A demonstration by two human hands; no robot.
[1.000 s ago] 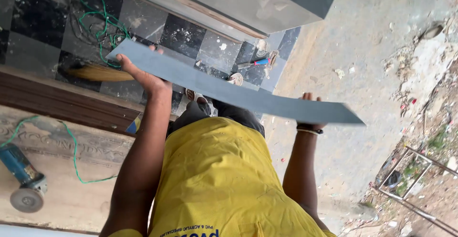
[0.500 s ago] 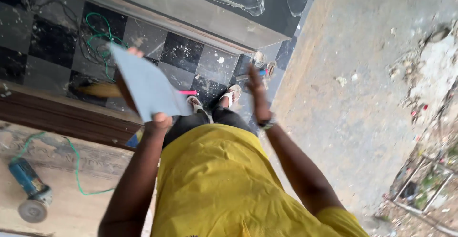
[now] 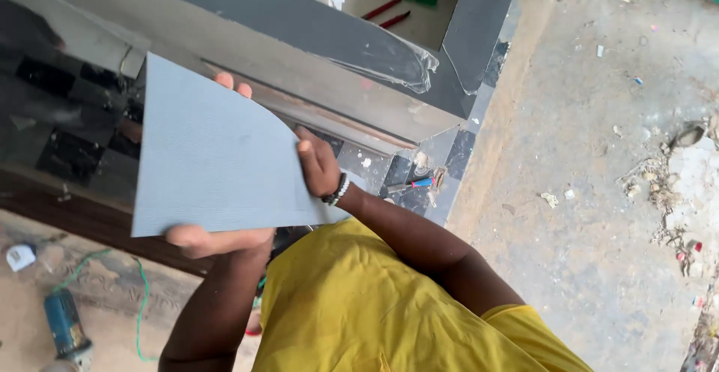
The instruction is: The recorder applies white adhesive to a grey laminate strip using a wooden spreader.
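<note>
Checkered tiling is showing behind a grey sheet (image 3: pixel 213 155), gripped at its lower edge by the left hand (image 3: pixel 217 239) while the right hand (image 3: pixel 318 166) is clasping its right edge, centre frame.

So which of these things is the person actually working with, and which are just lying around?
In hand:
grey sheet, held up by both hands
left hand at its lower edge
right hand at its right edge

Lying about:
blue power tool with green cord on the floor
screwdrivers inside the grey frame
debris on the concrete
</note>
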